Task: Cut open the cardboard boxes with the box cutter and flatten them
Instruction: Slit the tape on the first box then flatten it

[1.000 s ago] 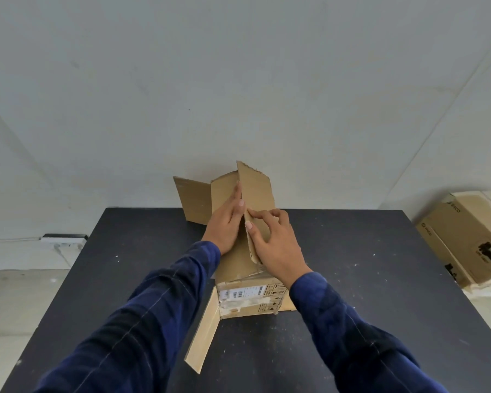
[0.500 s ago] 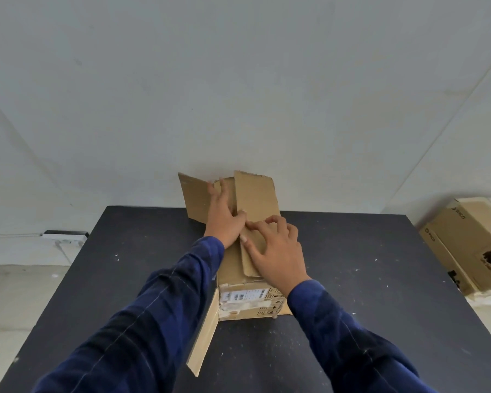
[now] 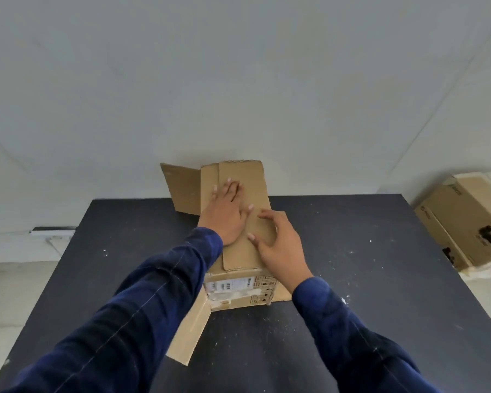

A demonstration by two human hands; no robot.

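Since the cardboard box (image 3: 247, 177) lies lengthwise from six to twelve o'clock, it is pressed flat-fingered, nothing gripped: left hand (image 3: 224, 217) toward twelve, right hand (image 3: 282, 248) nearer six.

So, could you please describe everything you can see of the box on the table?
The box is brown corrugated cardboard, opened up and pressed nearly flat on the black table. Its near face carries a white label, small printed marks and torn tape. One flap lies out toward the near left; another spreads at the far left, past the table's far edge. A long panel is folded over the top. The left hand and right hand press on it.
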